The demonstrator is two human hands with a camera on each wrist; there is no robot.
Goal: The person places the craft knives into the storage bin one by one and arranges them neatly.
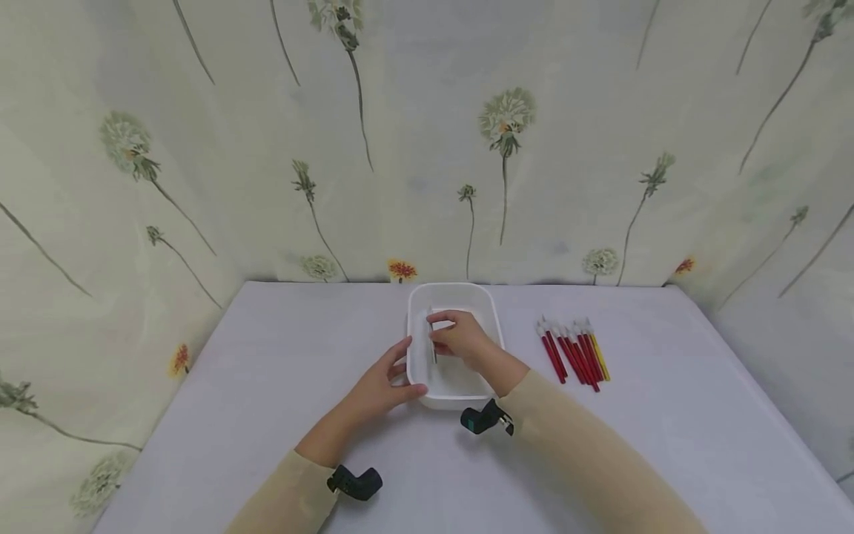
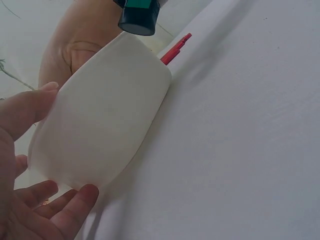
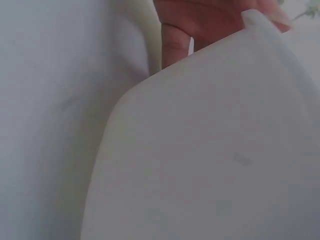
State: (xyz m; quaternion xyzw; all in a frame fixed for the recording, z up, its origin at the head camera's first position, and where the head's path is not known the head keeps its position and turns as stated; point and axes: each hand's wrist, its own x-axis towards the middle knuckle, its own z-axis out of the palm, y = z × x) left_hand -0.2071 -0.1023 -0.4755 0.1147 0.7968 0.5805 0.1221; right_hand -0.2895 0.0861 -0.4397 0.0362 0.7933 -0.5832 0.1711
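A white rectangular plastic tray (image 1: 454, 401) stands at the middle of the table. My left hand (image 1: 376, 387) holds its near left corner, the thumb at the near rim and the fingers along the left wall. Inside the tray, my right hand (image 1: 463, 341) pinches a slim dark pencil-like stick (image 1: 434, 354) with a pale tip pointing away; its exact kind is too small to tell. In the left wrist view, the left hand's fingers (image 2: 75, 212) touch the tray's wall (image 2: 105, 110). The tray's wall (image 3: 210, 140) hides most of the right hand (image 3: 200, 25) in the right wrist view.
Right of the tray lies a loose bundle of red pencil-like sticks (image 1: 579, 356) with whitish caps, and a yellow stick (image 1: 600, 357) at its right edge. A white cloth covers the table (image 1: 313, 334). Behind it hangs a flower-patterned curtain (image 1: 427, 193).
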